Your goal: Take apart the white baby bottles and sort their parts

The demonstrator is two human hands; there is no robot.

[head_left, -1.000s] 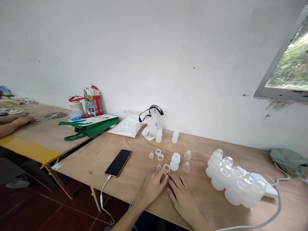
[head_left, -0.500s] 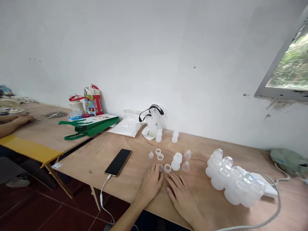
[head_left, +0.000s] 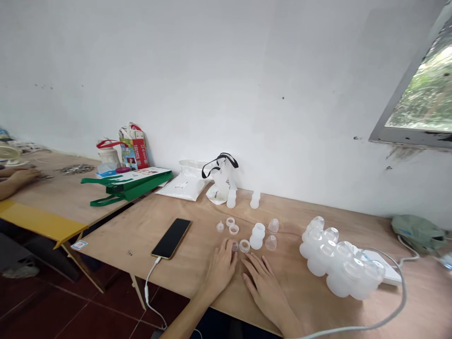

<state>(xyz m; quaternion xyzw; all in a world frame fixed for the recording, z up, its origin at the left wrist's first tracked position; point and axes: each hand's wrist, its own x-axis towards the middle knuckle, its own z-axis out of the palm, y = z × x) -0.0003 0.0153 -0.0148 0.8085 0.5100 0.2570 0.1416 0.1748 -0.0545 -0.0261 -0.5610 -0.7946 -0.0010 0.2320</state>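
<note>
Right now I count two bare hands in my view. The left hand [head_left: 221,264] lies on the table [head_left: 190,278], its fingertips up against one small translucent piece [head_left: 235,246], partly hidden; I cannot tell whether they pinch it or merely touch it. The right hand [head_left: 264,286] lies palm down, fingers extended and a little apart, holding nothing I can see, its fingertips just beside the nearest ring.

Beyond them I count three white rings [head_left: 244,246]: one near the fingertips, two farther back. Left of that pair stands one teat-like part [head_left: 220,227] with a pointed tip. Right of the rings stands one frosted, waisted bottle [head_left: 257,236], with two clear domed caps [head_left: 271,243] beside it. Two more waisted pieces [head_left: 254,199] stand near the wall.

Farther right I see one close cluster of capped bottles [head_left: 341,259], overlapping too much to count surely. To the left lies one phone [head_left: 171,238] on a white cable [head_left: 146,293]. Behind are one white packet [head_left: 185,183] and one white bag [head_left: 219,188] with black handles. On the adjoining table, one green bag [head_left: 141,186] lies on its side.
</note>
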